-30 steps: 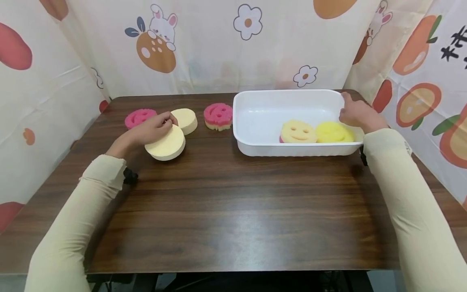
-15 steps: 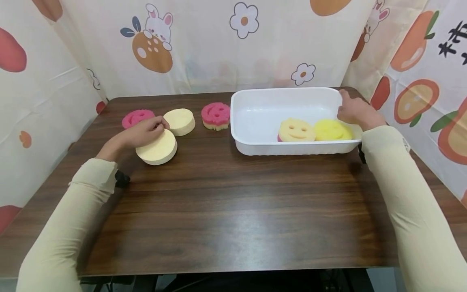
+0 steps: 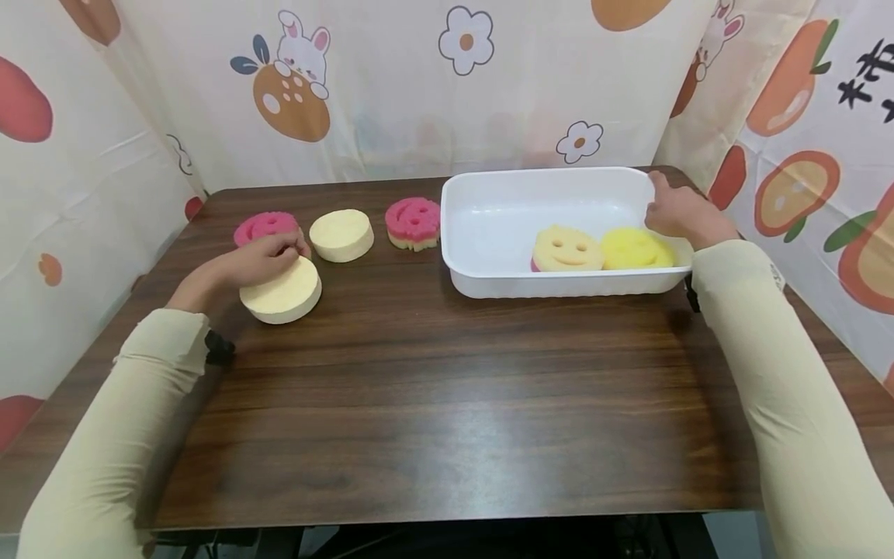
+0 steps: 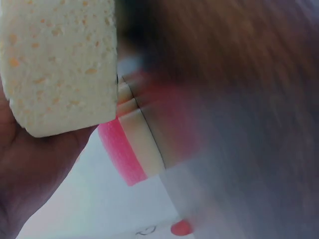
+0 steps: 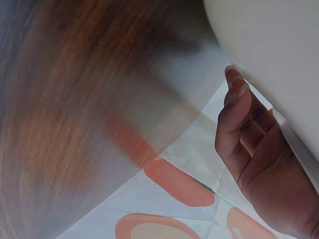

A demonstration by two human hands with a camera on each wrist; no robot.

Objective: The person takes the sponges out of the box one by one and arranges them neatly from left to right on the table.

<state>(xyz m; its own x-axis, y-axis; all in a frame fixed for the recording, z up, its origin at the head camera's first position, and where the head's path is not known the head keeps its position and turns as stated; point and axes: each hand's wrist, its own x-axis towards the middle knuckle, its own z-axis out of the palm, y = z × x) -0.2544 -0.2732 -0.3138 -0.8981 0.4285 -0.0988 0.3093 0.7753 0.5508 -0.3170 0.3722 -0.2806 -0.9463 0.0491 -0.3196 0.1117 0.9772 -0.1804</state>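
My left hand (image 3: 261, 260) grips a round cream sponge (image 3: 285, 295) by its far edge, at the left of the table. In the left wrist view the pitted side of this sponge (image 4: 60, 64) shows up close, with the palm behind it. My right hand (image 3: 684, 208) holds the right rim of a white plastic basin (image 3: 489, 281). The right wrist view shows the fingers (image 5: 234, 117) bent against the basin's outer wall. Inside the basin lie a cream smiley-face sponge (image 3: 567, 250) with a pink underside and a yellow sponge (image 3: 635, 248).
Another round cream sponge (image 3: 342, 235) lies just right of the left hand. Behind that hand is a pink face-patterned sponge (image 3: 264, 225), partly covered. A pink-and-cream sponge (image 3: 413, 221) sits beside the basin's left end. Printed curtains (image 3: 391, 93) enclose the wooden table (image 3: 447, 404).
My left hand has shifted left and slightly toward me with the round cream sponge, away from the other cream one. The right hand keeps its place on the basin.
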